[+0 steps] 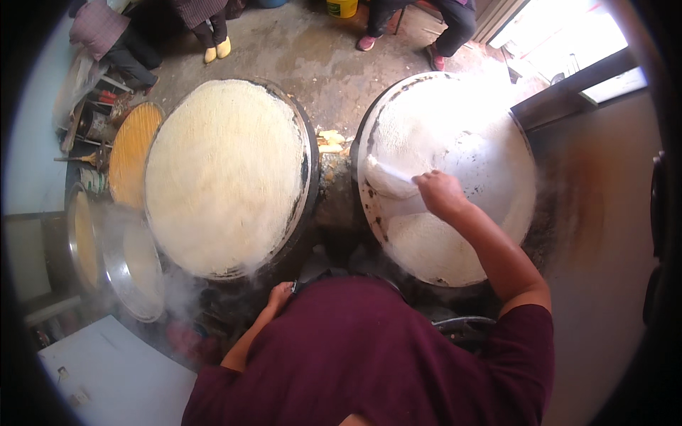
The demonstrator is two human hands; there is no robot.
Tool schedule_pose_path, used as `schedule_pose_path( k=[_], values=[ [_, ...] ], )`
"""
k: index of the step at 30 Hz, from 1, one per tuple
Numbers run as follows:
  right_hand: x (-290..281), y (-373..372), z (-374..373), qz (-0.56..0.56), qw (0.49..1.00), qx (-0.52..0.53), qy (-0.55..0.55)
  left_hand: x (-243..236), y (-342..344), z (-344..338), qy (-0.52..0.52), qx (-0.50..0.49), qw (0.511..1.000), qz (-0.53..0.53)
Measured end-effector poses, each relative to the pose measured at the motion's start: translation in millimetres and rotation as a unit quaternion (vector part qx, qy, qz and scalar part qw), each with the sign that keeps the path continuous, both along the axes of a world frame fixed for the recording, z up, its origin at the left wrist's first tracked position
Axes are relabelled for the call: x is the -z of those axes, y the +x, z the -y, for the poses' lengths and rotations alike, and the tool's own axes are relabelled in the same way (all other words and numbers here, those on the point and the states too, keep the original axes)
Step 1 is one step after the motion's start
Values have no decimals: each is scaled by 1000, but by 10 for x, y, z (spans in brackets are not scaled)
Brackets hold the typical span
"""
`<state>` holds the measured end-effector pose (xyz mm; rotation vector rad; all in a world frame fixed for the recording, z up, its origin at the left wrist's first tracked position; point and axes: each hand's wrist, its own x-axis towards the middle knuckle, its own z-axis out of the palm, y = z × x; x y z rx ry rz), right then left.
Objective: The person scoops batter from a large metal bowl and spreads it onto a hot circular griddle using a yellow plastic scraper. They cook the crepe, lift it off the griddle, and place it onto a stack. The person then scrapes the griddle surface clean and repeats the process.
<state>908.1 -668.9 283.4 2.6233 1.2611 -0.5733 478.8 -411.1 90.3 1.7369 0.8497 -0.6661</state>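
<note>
My right hand [442,194] is closed on a pale, flat scraper [399,173] above the right-hand round griddle [474,162]. Under the scraper's far end sits a rounded mass of white batter [389,183]. A white layer coats the griddle's far side and near side, while grey metal shows in the middle and right. My left hand [280,295] is low beside my body, near the lower edge of the left-hand griddle; its fingers are curled round something small that I cannot make out. A pale, thin sheet of batter [224,174] covers that left griddle almost to its rim.
At the left stand metal basins [133,266], a round slatted tray [135,153] and a brush [89,157]. A white tabletop [117,373] lies at lower left. Steam drifts there. Several people stand or sit beyond the griddles, near a yellow bucket [342,8].
</note>
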Motion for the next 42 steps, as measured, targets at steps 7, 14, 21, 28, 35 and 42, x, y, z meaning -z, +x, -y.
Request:
schedule_pose_path(
  k=[7, 14, 21, 28, 35, 42],
  values=[
    [238, 719, -466, 147, 971, 129, 136, -184, -101, -129, 3, -14, 1000, 20],
    [189, 142, -449, 13, 996, 58, 68, 139, -487, -310, 25, -55, 997, 45],
    [73, -202, -143, -154, 842, 352, 378, 465, -670, -426, -4, -105, 994, 6],
    [468, 86, -375, -79, 972, 181, 130, 293, -755, -377, 59, 29, 998, 9],
    [611, 622, -115, -21, 930, 244, 275, 545, -845, -189, 35, -60, 997, 38],
    [1284, 1386, 1122, 34, 917, 317, 240, 90, -523, 69, 136, 34, 990, 33]
  ],
)
